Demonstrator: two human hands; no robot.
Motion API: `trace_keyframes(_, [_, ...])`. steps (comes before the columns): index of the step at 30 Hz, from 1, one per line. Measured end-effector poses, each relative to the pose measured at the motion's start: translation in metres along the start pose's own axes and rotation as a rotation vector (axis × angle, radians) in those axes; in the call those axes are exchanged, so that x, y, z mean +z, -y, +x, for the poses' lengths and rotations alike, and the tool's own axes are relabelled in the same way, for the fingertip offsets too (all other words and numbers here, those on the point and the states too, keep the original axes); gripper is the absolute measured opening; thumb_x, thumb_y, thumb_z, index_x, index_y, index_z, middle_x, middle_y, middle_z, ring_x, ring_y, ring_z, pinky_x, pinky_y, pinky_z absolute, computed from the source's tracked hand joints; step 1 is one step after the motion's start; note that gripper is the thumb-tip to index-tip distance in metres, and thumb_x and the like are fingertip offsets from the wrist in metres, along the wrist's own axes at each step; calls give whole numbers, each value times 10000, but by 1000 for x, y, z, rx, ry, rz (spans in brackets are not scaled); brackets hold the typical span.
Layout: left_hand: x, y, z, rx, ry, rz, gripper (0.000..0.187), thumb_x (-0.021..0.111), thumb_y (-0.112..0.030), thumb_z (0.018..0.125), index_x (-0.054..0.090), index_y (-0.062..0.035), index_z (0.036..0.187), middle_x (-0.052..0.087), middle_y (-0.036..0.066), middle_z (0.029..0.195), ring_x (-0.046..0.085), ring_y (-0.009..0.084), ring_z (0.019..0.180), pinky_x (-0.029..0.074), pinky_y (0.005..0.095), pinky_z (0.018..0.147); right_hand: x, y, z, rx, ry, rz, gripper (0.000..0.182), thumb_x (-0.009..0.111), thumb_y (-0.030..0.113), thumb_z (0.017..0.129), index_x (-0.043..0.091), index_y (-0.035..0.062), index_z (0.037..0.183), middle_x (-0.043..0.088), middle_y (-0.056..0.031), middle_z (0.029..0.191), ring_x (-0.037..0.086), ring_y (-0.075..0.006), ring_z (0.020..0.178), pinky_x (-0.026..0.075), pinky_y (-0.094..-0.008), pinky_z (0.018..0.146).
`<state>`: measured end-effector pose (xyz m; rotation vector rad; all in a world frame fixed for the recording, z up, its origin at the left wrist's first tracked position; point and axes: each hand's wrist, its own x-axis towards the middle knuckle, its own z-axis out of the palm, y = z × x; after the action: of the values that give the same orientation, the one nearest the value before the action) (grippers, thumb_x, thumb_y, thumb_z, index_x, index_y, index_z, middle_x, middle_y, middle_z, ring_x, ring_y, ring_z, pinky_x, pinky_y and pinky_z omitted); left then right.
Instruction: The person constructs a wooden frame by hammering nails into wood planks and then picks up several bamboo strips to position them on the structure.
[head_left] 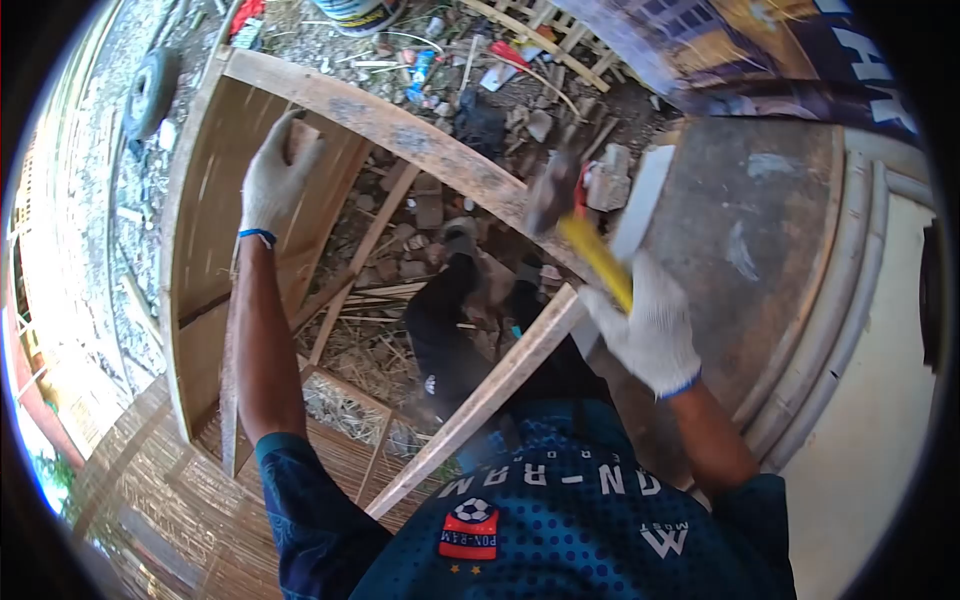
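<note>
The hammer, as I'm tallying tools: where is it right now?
Head view, right of centre: the hammer is in the gloved right hand, its blurred head near the long wooden beam.

- Left hand [280,175]: off-white glove, blue cuff edge [258,236].
- Right hand [650,325]: same colouring.
- Hammer [568,215]: yellow handle [598,264]; head [549,190] dark, blurred.
- Wooden frame [400,130]: light brown, mottled grey along one beam.
- Shirt [560,560]: dark teal-blue, dotted; white lettering [620,482]; red badge [468,543] bearing a black-and-white ball [473,510], with gold stars [464,570].
- Trousers [440,325]: black.
- Tyre [148,95]: dark grey.
- Panel [750,240]: grey-brown, streaked whitish.
- Banner [850,60]: purple ground, white letters [870,65].
- Woven matting [150,490]: straw brown, fine parallel stripes.
</note>
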<state>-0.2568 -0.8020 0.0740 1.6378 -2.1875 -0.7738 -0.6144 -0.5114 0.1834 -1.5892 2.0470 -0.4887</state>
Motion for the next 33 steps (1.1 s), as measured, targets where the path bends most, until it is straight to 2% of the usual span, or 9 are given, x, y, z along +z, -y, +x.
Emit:
trace_keyframes(1, [-1, -5, -1, -4, 16, -34, 607, 717, -313, 953, 534, -13, 1447, 665, 201, 1325, 619, 226, 1261, 466, 354, 1060, 11, -6, 21, -84, -80, 18, 451, 839, 273, 818, 585, 27, 1098, 670, -220, 1011, 679, -404, 950, 544, -483, 812])
trace_keyframes(3, [-4, -4, -2, -22, 28, -74, 632, 721, -318, 945, 520, -14, 1462, 650, 215, 1348, 610, 259, 1282, 460, 365, 1076, 26, -10, 55, 80, 59, 155, 611, 869, 335, 792, 533, 1, 1179, 649, -247, 1089, 649, -444, 1025, 523, -503, 881])
trace_keyframes(4, [0, 1, -1, -12, 27, -114, 642, 723, -321, 943, 516, -11, 1465, 644, 220, 1354, 607, 267, 1287, 458, 368, 1080, 37, -17, 67, 133, 103, 141, 747, 899, 429, 744, 519, -39, 1186, 652, -263, 1062, 653, -455, 1025, 528, -503, 884])
trace_keyframes(8, [-7, -16, -2, -85, 70, -30, 694, 729, -331, 932, 486, 22, 1479, 619, 225, 1389, 577, 274, 1322, 440, 383, 1108, 33, -10, 88, 267, 358, 51, 873, 912, 505, 688, 487, -87, 1167, 637, -299, 1069, 675, -446, 989, 542, -496, 867])
trace_keyframes(11, [-8, -19, 1, -80, 81, -70, 692, 728, -319, 932, 482, 10, 1490, 606, 212, 1415, 564, 272, 1340, 435, 384, 1114, 38, -22, 89, 48, 343, -23, 826, 907, 488, 700, 491, -73, 1141, 634, -279, 1046, 679, -439, 952, 551, -495, 846])
trace_keyframes(12, [-5, -17, 0, -55, 63, -78, 687, 730, -319, 926, 493, 4, 1484, 614, 211, 1408, 576, 276, 1332, 449, 383, 1099, 37, -26, 92, 23, 339, -47, 749, 897, 455, 716, 494, -42, 1104, 628, -261, 1013, 681, -431, 942, 557, -495, 829])
trace_keyframes(15, [-7, -13, 0, -20, 55, -114, 651, 730, -272, 929, 503, 2, 1475, 606, 193, 1419, 555, 266, 1353, 432, 386, 1121, 21, -30, 109, 13, 232, 6, 680, 883, 414, 736, 484, -6, 1091, 627, -251, 991, 684, -424, 926, 559, -496, 817])
trace_keyframes(19, [-16, -9, 10, -21, 94, -159, 618, 727, -233, 937, 508, -8, 1468, 586, 172, 1442, 541, 248, 1355, 410, 381, 1141, 16, -32, 112, 67, 352, -58, 670, 872, 423, 732, 476, 22, 1094, 643, -220, 955, 691, -415, 905, 567, -491, 804])
trace_keyframes(33, [-15, -5, 9, -26, 65, -124, 597, 744, -220, 923, 534, -13, 1442, 618, 165, 1403, 565, 236, 1326, 422, 373, 1123, 30, -29, 101, 35, 348, -50, 686, 867, 457, 746, 469, 37, 1115, 645, -227, 1010, 696, -415, 910, 566, -503, 808])
